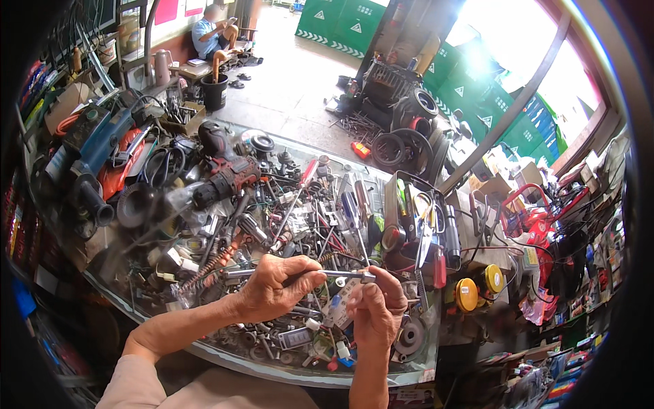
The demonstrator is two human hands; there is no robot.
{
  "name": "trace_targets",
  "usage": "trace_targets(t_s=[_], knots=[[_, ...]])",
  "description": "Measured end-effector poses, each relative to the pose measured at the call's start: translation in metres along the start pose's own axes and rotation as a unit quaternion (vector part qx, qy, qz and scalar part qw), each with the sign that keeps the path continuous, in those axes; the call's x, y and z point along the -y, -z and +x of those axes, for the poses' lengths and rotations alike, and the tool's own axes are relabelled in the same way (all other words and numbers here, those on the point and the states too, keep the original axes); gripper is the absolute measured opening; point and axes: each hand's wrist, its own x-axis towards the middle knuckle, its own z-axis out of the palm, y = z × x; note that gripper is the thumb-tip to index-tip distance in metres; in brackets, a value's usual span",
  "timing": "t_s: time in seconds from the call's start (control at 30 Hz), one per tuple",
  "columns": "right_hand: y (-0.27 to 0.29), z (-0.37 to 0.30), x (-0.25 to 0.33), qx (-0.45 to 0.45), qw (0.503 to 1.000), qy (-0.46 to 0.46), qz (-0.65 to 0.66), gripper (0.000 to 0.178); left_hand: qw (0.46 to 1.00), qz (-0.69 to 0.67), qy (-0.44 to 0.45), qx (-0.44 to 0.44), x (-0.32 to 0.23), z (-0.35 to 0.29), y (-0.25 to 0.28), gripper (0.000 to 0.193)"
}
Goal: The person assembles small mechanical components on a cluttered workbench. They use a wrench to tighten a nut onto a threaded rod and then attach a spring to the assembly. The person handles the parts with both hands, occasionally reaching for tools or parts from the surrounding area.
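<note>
My left hand [281, 288] is closed around a slim silver metal rod [337, 273], held level above the cluttered glass-topped table [225, 360]. A short, thicker nut-like piece [368, 277] sits at the rod's right end. My right hand [379, 308] pinches that end between thumb and fingers. Whether the piece is part of the rod or separate, I cannot tell. Beneath both hands lie loose screws, nuts, springs and small fittings. A screwdriver [354, 219] with a dark handle points down toward the rod's right end, just beyond my right hand.
A red-and-black cordless drill [228, 178] lies at the table's left. Tools and scissors [425, 235] stand in a metal box on the right, near two yellow-lidded jars [466, 294]. Tyres [390, 148] stand beyond the table. A seated person [212, 35] is far left.
</note>
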Motion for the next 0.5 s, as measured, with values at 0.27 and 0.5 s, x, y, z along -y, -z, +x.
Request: trace_targets(t_s=[0.27, 0.5], knots=[[-0.004, 0.002, 0.005, 0.017, 0.999, 0.002, -0.048, 0.029, 0.999, 0.016, -0.017, 0.023, 0.004, 0.002, 0.004, 0.012], [0.0, 0.002, 0.01, 0.036, 0.99, 0.003, -0.139, 0.026, 0.983, 0.13, -0.125, 0.04, 0.002, 0.008, 0.016, 0.012]])
